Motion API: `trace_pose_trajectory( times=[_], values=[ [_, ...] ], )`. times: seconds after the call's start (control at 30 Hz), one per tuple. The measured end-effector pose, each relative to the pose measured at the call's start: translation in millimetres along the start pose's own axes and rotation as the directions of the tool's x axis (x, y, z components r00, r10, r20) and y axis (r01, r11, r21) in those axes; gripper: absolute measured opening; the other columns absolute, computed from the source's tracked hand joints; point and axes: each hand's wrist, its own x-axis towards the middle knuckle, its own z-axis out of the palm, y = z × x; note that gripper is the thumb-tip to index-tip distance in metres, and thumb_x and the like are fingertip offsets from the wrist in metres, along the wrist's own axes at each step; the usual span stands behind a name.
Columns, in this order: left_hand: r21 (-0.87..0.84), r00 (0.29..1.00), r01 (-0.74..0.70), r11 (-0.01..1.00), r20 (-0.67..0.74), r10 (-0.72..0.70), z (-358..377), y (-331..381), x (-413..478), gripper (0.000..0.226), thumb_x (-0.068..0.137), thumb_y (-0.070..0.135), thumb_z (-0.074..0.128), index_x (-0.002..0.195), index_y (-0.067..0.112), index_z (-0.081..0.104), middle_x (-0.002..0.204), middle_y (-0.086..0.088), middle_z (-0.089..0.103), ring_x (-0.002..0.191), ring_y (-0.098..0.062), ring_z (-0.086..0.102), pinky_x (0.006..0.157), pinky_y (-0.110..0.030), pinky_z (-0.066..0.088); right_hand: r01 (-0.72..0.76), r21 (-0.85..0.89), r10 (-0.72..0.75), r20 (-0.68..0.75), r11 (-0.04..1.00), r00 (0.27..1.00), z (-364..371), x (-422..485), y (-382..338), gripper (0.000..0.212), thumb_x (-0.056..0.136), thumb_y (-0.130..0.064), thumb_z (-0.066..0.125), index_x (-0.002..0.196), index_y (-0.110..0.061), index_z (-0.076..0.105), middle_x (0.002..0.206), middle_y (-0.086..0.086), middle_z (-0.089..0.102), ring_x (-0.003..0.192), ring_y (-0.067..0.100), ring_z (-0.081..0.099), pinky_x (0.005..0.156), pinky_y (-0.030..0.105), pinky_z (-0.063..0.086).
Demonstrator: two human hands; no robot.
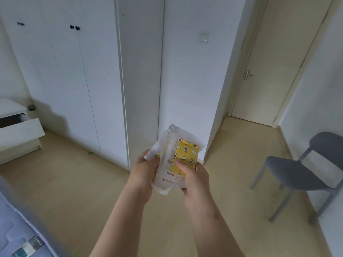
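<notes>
I hold a small stack of clear plastic packets [169, 145] in front of me, above the floor. The front packet shows a folded yellow cloth [187, 153] printed with stars, moons and flowers. My left hand [143, 173] grips the stack's left side from behind. My right hand [194, 176] grips its right side, thumb pressed on the front over the yellow cloth. The lower edge of the packets lies hidden between my palms.
White wardrobe doors [74, 80] fill the wall ahead. A white drawer unit [18, 130] with a pulled-out drawer stands at the left. A grey chair [304, 175] is on the right, a closed door [265, 71] beyond it, and a bed edge [22, 229] at bottom left.
</notes>
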Motion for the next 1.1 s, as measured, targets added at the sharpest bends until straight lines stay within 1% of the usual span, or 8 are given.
trace_pose_trajectory(
  times=[0.13,0.27,0.4,0.63,0.77,0.87,0.97,1.1],
  values=[
    [0.015,0.998,-0.068,0.998,-0.018,0.068,-15,33,86,0.020,0.089,0.001,0.047,0.098,0.007,0.064,0.075,-0.010,0.066,0.062,-0.024,0.062,0.063,-0.035,0.047,-0.002,0.065,-0.001,0.059,0.998,0.998,57,79,-11,0.016,0.081,-0.005,0.070,0.093,-0.009,0.061,0.097,0.013,0.068,0.086,0.031,0.066,0.066,0.036,0.055],
    [-0.124,0.990,-0.066,0.990,-0.131,0.049,-34,47,160,0.021,0.096,0.023,0.048,0.100,0.014,0.067,0.082,-0.005,0.070,0.071,-0.023,0.066,0.067,-0.035,0.050,-0.028,0.083,0.020,0.095,0.996,0.995,102,150,-5,0.017,0.081,-0.007,0.070,0.094,-0.012,0.060,0.103,0.015,0.069,0.094,0.032,0.067,0.088,0.051,0.053],
    [-0.319,0.968,-0.095,0.943,-0.250,0.013,-58,62,227,0.030,0.100,0.032,0.041,0.097,0.018,0.067,0.070,0.004,0.073,0.064,-0.015,0.070,0.066,-0.034,0.048,-0.098,0.019,0.091,0.228,0.995,0.969,150,223,10,0.021,0.082,-0.009,0.070,0.101,-0.013,0.063,0.104,0.013,0.071,0.098,0.032,0.067,0.091,0.054,0.051],
    [-0.426,0.917,-0.113,0.898,-0.392,-0.070,-106,87,350,0.034,0.097,0.040,0.044,0.110,0.018,0.067,0.102,-0.011,0.072,0.092,-0.029,0.068,0.073,-0.041,0.051,-0.199,-0.190,0.268,0.472,0.961,0.840,236,348,16,0.026,0.083,-0.008,0.067,0.108,-0.009,0.063,0.101,0.013,0.072,0.094,0.033,0.069,0.082,0.055,0.054],
    [-0.335,0.848,-0.191,0.922,-0.530,-0.017,-144,107,399,0.022,0.097,0.022,0.048,0.113,0.020,0.063,0.101,-0.012,0.071,0.085,-0.030,0.067,0.063,-0.039,0.054,-0.148,-0.291,0.297,0.581,0.945,0.757,302,398,17,0.022,0.083,-0.006,0.066,0.105,-0.009,0.064,0.098,0.012,0.073,0.088,0.029,0.070,0.072,0.041,0.057],
    [-0.269,0.760,-0.272,0.924,-0.649,0.035,-184,117,414,0.036,0.091,-0.003,0.048,0.116,0.021,0.060,0.091,-0.012,0.072,0.075,-0.028,0.066,0.059,-0.037,0.056,-0.150,-0.337,0.335,0.603,0.930,0.724,357,410,38,0.017,0.083,-0.006,0.067,0.100,-0.010,0.065,0.097,0.013,0.072,0.087,0.030,0.070,0.073,0.046,0.058],
    [-0.262,0.697,-0.344,0.902,-0.715,0.058,-228,131,427,0.038,0.091,-0.006,0.047,0.112,0.023,0.060,0.089,-0.009,0.073,0.077,-0.027,0.066,0.065,-0.039,0.055,-0.207,-0.355,0.393,0.607,0.912,0.691,410,413,60,0.016,0.083,-0.007,0.068,0.099,-0.009,0.065,0.098,0.014,0.072,0.090,0.032,0.069,0.079,0.054,0.056],
    [-0.277,0.636,-0.423,0.863,-0.769,0.065,-296,153,451,0.039,0.092,-0.008,0.045,0.114,0.020,0.059,0.095,-0.011,0.070,0.081,-0.027,0.065,0.071,-0.040,0.054,-0.289,-0.337,0.441,0.613,0.896,0.655,484,419,84,0.020,0.085,-0.004,0.064,0.106,-0.002,0.063,0.103,0.020,0.070,0.091,0.036,0.068,0.070,0.047,0.058]
  ],
)
